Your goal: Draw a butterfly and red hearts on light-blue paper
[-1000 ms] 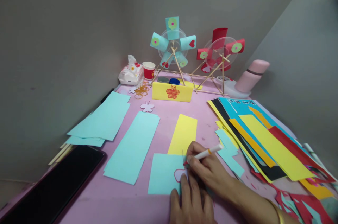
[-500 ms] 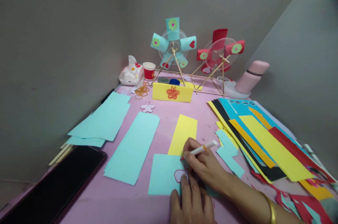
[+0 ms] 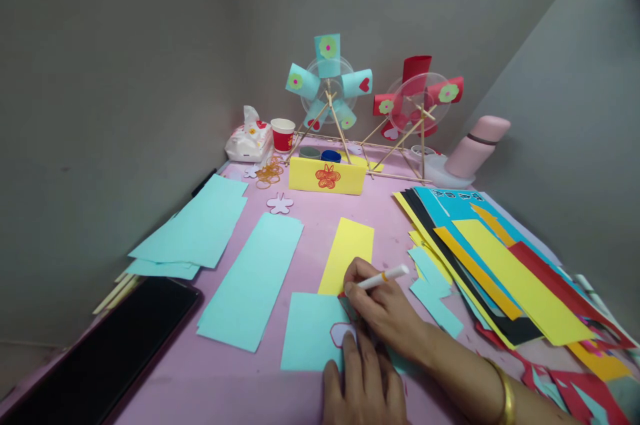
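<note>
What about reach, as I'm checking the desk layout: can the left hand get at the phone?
Probably yes: only low, flat paper and tabletop lie between the left hand and the phone, though that hand's fingertips rest on the cutout.

Matt paper [image 3: 307, 328]
I see a plastic pen [image 3: 383, 277], glossy phone [image 3: 105, 351] lower left, shiny metal bangle [image 3: 508, 393] lower right.

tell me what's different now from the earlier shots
The right grip, holding the pen, moved left and slightly away from the person; the bracelet followed, coming further into view. Nothing was picked up or let go. The left grip stayed on the cutout, over the blue sheet.
</note>
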Tool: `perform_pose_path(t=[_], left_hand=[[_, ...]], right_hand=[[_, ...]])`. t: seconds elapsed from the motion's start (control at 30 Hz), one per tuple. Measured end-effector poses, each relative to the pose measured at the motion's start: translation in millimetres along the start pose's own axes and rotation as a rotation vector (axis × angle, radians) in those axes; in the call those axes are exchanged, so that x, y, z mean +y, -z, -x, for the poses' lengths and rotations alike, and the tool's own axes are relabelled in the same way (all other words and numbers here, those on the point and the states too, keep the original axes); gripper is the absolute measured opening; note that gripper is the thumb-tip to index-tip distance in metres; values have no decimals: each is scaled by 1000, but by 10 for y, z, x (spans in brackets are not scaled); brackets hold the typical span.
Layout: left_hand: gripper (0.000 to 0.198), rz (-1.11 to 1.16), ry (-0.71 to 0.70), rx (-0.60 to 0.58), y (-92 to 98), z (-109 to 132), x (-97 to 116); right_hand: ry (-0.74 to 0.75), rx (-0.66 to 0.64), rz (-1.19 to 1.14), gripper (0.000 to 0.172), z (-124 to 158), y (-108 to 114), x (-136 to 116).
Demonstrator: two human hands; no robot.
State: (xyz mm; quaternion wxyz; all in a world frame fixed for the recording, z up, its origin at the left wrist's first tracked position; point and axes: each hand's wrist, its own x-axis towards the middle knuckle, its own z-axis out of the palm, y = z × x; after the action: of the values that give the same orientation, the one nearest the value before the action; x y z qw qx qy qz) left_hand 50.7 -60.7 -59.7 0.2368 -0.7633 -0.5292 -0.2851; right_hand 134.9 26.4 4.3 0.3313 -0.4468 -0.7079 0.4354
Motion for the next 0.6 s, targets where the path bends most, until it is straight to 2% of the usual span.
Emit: perform_pose_path(t=[0.17,0.43,0.6], left_hand=[[18,-10,10,6,7,-19,-1],[11,-11,-12,-17,23,-10,-21],[21,0,1,24,0,-5,-14]], right_hand=[[27,57,-25,17,96,95,-71],[173,-49,211,20,281,207,-10],[217,-64,261,20,287,153,12]])
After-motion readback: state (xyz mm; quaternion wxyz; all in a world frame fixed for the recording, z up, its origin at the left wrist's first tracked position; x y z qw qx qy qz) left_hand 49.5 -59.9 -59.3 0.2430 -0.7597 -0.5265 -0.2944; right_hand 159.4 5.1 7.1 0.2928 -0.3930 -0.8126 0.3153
